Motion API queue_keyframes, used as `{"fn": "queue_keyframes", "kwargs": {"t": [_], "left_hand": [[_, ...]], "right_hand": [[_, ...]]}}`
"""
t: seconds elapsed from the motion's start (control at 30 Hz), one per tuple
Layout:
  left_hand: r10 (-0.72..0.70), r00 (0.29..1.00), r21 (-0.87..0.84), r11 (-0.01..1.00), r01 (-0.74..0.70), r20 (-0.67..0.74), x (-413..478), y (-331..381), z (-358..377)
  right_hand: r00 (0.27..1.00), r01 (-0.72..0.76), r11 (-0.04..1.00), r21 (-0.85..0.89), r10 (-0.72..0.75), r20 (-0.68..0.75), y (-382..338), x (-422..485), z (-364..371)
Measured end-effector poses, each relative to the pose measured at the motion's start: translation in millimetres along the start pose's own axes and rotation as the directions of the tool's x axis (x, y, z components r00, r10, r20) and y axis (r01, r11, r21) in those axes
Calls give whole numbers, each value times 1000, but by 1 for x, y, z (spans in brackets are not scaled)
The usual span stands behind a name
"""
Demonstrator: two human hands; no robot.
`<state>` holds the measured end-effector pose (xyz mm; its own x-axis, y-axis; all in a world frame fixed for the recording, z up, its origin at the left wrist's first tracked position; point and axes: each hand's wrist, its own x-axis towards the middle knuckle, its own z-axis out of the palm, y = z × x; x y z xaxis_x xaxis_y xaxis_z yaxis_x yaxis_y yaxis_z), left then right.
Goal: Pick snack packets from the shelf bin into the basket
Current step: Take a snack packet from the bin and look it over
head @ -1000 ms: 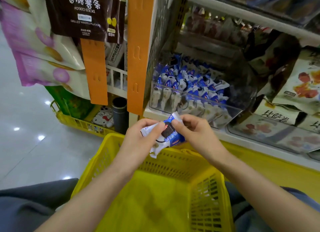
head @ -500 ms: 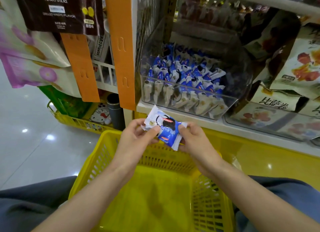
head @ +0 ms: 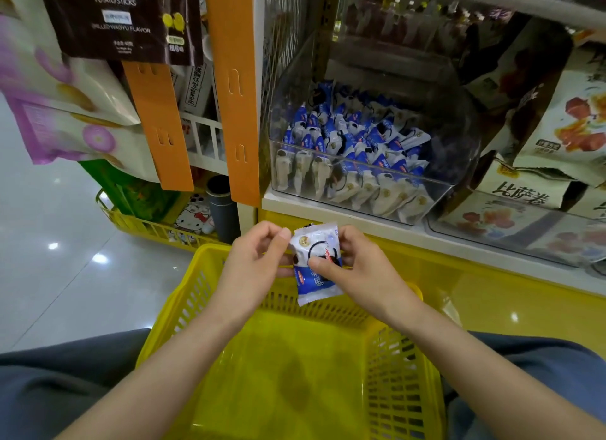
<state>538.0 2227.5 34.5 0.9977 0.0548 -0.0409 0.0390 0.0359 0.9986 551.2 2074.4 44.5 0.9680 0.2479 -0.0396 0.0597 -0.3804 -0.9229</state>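
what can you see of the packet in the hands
The packet is a small glossy plastic wrapper, white on top and blue below, with a round gold emblem, a dark biscuit picture and crimped ends. It looks unopened. It is held nearly upright, slightly tilted, over the far rim of the yellow basket. The left hand pinches its upper left edge. The right hand grips its right side, thumb across the front.
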Motion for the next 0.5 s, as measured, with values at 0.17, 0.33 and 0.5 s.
{"fn": "queue_keyframes", "kwargs": {"t": [0.17,0.33,0.5], "left_hand": [[-109,994,-143,984,106,-12,0,-2,4],[-169,984,-103,979,175,61,-5,-9,8],[-129,979,66,991,120,157,-9,-21,18]], "right_hand": [[996,-7,999,47,11,-85,3,-1,4],[993,-57,975,216,78,-90,10,-3,9],[989,5,992,128,14,-145,19,-6,2]]}}
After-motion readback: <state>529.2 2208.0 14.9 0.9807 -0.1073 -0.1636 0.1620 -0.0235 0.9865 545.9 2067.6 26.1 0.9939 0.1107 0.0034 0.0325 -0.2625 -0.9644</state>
